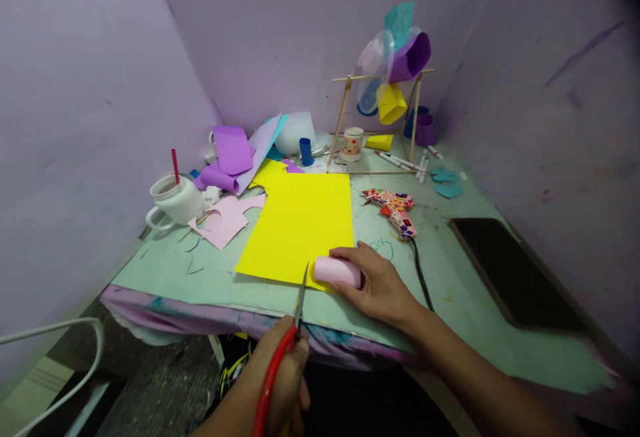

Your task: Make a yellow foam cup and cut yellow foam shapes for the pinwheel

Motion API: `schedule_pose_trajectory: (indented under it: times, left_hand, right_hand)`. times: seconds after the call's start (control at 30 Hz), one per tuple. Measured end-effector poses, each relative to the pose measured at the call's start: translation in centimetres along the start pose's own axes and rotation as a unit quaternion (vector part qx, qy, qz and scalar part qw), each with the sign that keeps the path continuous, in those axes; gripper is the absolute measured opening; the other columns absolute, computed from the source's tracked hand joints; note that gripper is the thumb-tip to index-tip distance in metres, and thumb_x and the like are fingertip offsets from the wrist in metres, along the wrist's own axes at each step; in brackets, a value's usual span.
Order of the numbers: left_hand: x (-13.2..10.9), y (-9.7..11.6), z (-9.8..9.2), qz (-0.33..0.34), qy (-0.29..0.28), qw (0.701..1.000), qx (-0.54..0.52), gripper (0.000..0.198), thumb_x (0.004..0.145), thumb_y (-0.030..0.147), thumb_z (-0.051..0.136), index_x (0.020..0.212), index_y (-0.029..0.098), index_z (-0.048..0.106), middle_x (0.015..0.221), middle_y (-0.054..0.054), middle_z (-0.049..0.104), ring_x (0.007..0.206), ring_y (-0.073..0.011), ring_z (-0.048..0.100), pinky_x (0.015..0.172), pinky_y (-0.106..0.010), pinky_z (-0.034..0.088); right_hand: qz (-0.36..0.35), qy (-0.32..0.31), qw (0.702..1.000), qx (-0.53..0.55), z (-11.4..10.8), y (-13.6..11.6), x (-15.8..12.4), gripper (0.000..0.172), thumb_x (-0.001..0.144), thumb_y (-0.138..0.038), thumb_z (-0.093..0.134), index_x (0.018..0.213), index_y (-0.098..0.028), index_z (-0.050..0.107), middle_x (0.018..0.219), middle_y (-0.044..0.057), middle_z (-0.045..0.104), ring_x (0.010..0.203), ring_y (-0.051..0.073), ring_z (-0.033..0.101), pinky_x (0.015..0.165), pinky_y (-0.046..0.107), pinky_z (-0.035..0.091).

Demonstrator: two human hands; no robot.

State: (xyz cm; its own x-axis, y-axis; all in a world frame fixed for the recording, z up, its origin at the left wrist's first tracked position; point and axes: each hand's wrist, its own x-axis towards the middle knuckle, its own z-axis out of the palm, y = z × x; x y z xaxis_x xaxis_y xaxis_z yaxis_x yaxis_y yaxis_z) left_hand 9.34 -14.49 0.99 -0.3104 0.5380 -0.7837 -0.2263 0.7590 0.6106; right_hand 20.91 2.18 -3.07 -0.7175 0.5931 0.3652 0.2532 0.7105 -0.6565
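My right hand (383, 287) rests on the near right corner of a yellow paper sheet (300, 223), fingers curled round a small pink paper roll (337, 270) lying on its side. My left hand (283, 387), at the table's front edge, is closed on the red handles of a pair of scissors (301, 297). The blades point up and away, their tip just left of the pink roll, over the yellow sheet's near edge. The sheet lies flat on the pale green table (450, 277).
A patterned glue gun (397, 209) with a black cord lies right of the sheet. A dark flat slab (510, 270) sits at the right. A white cup with a red straw (175, 200), pink scraps (225, 220), purple rolls (230, 157) and a stick-and-cup wheel model (390, 77) crowd the back.
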Motion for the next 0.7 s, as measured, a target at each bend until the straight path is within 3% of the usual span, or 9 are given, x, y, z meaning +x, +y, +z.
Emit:
schedule_pose_trajectory:
  times: [0.1,0.3,0.53,0.7]
  left_hand:
    - [-0.8,1.5,1.1,-0.04,0.066,0.995,0.069,0.025,0.095,0.019,0.018,0.111,0.017,0.036,0.032,0.008,0.044,0.025,-0.0121,0.043,0.028,-0.016,0.028]
    - [-2.0,3.7,1.2,-0.087,0.04,0.992,0.082,0.025,0.094,0.014,0.019,0.113,0.014,0.035,0.034,0.006,0.047,0.032,-0.0124,0.048,0.033,-0.017,0.034]
    - [-1.1,2.5,0.8,-0.084,0.031,0.993,0.076,0.026,0.093,0.013,0.017,0.115,0.016,0.03,0.036,0.004,0.05,0.033,-0.0152,0.051,0.034,-0.021,0.037]
    - [-0.1,2.3,0.8,-0.059,0.075,0.992,0.081,0.03,0.086,0.001,0.023,0.108,0.017,0.036,0.035,0.008,0.044,0.031,-0.01,0.043,0.036,-0.017,0.034]
  right_hand:
    - [0.004,-0.002,1.0,0.002,0.0,0.0,0.0,0.041,0.074,-0.033,0.063,0.111,-0.015,0.061,0.104,0.011,0.069,0.097,0.028,0.062,0.091,0.049,0.045]
    - [0.008,-0.003,1.0,0.009,0.0,-0.1,0.1,0.041,0.074,-0.033,0.062,0.11,-0.013,0.061,0.104,0.012,0.069,0.096,0.028,0.062,0.092,0.05,0.045]
    - [0.012,-0.004,1.0,0.006,0.0,0.0,0.0,0.041,0.074,-0.032,0.062,0.111,-0.015,0.061,0.105,0.011,0.068,0.097,0.028,0.061,0.091,0.048,0.046]
    - [0.014,-0.008,1.0,0.007,0.0,0.1,0.0,0.042,0.073,-0.031,0.062,0.112,-0.014,0.061,0.105,0.011,0.068,0.097,0.027,0.061,0.091,0.049,0.045]
